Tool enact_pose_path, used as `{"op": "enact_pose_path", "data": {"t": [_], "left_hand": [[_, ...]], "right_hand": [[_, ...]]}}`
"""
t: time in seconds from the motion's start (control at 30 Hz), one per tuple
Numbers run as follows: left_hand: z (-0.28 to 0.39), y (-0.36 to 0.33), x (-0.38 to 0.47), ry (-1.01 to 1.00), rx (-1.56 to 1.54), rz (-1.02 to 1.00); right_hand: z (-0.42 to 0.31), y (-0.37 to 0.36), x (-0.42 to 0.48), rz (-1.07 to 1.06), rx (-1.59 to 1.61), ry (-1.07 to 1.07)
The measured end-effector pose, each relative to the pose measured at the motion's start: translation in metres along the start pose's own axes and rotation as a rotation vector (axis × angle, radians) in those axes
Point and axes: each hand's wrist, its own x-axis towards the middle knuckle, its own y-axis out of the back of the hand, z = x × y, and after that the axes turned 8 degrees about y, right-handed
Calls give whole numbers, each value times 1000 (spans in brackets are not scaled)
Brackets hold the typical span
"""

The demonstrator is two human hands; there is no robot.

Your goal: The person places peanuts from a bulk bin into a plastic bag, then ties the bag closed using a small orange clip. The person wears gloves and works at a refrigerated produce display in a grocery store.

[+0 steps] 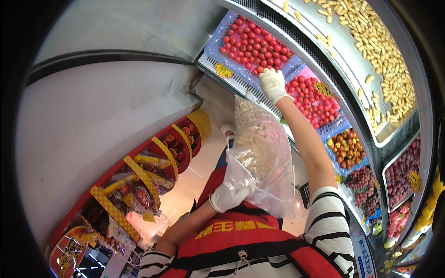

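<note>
My left hand [230,196], in a white glove, grips the gathered top of a large clear plastic bag [260,149] in front of my red apron [226,231]. The bag looks filled with peanuts. My right hand [272,83], also gloved in white, reaches to the near edge of a blue crate of cherry tomatoes [255,45]. Its curled fingers touch a tomato [260,69] at the crate's corner; whether they grip it cannot be told. Beside that hand lies a second crate of cherry tomatoes [309,100].
Loose peanuts [375,52] fill a metal tray on the upper shelf at right. Below are jujubes [346,148] and grapes [361,180]. A red tiered rack [104,180] with wrapped goods stands at left, beside a grey metal panel [97,104].
</note>
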Motion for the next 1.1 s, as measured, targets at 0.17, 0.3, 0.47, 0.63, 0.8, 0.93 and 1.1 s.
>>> {"op": "enact_pose_path", "data": {"t": [0.17, 0.3, 0.47, 0.63, 0.8, 0.93, 1.1], "left_hand": [[-15, -8, 8, 123, -65, 81], [-19, -5, 10, 226, -93, 71], [10, 6, 15, 359, -182, -41], [26, 7, 20, 265, -247, -3], [45, 10, 52, 80, -342, -41], [65, 3, 80, 19, -423, -68], [68, 2, 102, 5, -471, -257]], "right_hand": [[-3, -66, 58, -147, -63, -56], [-13, -63, 61, -138, -13, -67], [-1, -57, 33, 154, 163, -130], [-4, 32, -120, 591, 901, -444], [-31, 61, -358, 852, 1421, -1265], [-117, 23, -516, 1128, 1535, -1682], [-199, -42, -613, 1139, 1916, -2014]]}}
